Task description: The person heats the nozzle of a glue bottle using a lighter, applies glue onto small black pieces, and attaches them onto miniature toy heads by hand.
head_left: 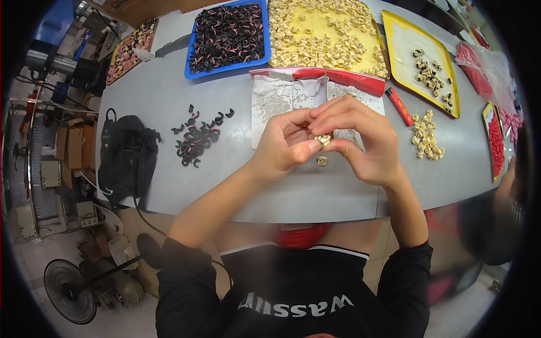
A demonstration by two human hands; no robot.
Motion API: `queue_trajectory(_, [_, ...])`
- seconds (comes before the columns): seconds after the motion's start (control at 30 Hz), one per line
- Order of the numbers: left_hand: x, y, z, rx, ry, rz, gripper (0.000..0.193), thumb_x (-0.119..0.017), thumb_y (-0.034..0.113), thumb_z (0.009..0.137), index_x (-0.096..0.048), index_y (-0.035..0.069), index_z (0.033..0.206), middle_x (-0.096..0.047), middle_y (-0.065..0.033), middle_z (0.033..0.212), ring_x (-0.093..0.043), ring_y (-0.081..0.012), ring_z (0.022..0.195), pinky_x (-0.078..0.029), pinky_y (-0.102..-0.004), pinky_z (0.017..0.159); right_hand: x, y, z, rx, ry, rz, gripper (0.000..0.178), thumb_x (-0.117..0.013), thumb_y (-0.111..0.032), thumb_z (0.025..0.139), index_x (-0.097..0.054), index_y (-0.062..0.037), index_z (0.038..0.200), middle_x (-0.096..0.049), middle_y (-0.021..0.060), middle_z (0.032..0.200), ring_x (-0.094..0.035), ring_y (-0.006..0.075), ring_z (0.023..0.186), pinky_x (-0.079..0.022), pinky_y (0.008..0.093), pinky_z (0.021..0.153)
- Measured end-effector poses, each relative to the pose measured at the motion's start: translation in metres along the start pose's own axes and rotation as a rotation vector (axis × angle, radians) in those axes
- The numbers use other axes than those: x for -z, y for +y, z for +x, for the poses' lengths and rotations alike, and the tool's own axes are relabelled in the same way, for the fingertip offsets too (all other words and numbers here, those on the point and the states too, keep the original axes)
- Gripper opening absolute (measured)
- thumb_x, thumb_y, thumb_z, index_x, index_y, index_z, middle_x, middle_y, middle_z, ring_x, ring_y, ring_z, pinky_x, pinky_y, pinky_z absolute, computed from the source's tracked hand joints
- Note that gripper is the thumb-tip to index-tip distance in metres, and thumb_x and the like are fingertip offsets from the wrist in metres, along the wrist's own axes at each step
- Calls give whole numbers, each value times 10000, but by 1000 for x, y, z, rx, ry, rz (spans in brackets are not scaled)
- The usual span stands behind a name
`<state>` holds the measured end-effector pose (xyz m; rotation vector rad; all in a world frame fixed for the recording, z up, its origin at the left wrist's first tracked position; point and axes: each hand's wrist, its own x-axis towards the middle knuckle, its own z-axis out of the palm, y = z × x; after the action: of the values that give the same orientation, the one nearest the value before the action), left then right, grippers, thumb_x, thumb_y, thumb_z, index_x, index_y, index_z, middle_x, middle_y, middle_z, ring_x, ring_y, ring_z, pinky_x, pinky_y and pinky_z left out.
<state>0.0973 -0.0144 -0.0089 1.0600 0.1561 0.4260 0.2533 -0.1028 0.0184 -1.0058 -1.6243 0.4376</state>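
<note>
A black bag (128, 155) lies slumped at the left edge of the grey table (239, 197), a cable running down from it. Below, a black fan (70, 291) stands tilted over the floor. Brown cardboard boxes (80, 143) sit at far left. A slim red case (399, 107) lies on the table's right part; beyond it rests a clear plastic bag (497, 73). Part of another person (487, 225) shows at the right rim, blurred.

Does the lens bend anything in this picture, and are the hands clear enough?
Head view: the grey table curves at its front edge, picture corners go black. Head view: left hand and right hand look fairly sharp; the cream piece between them is too small for fine detail.
</note>
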Motion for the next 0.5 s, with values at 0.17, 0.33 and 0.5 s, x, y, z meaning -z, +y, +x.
queue_trajectory(0.17, [-4, -3, 0, -3, 37, -19, 477, -630, 176, 746, -493, -99, 1111, -543, -90, 1020, -548, -130, 956, -453, -279, 872, 1, -1, -2, -15, -23, -29, 223, -691, 27, 671, -615, 12, 881, -628, 126, 864, -614, 274, 852, -498, 376, 804])
queue_trajectory(0.33, [1, -5, 2, -18, 16, -23, 399, -640, 163, 771, -513, -72, 1067, -544, -73, 989, -547, -116, 930, -458, -265, 834, 0, -1, 0, -33, 24, -12, 205, -638, 55, 687, -625, -13, 880, -630, 100, 872, -605, 244, 850, -481, 320, 759])
queue_trajectory(0.5, [7, 19, 12, -190, 170, 456, 175, -646, 152, 847, -592, 9, 931, -585, -16, 880, -534, -76, 787, -436, -227, 675, 22, -12, 7, -6, 46, -217, 186, -670, 9, 697, -641, -17, 879, -612, 92, 882, -586, 242, 889, -466, 325, 785])
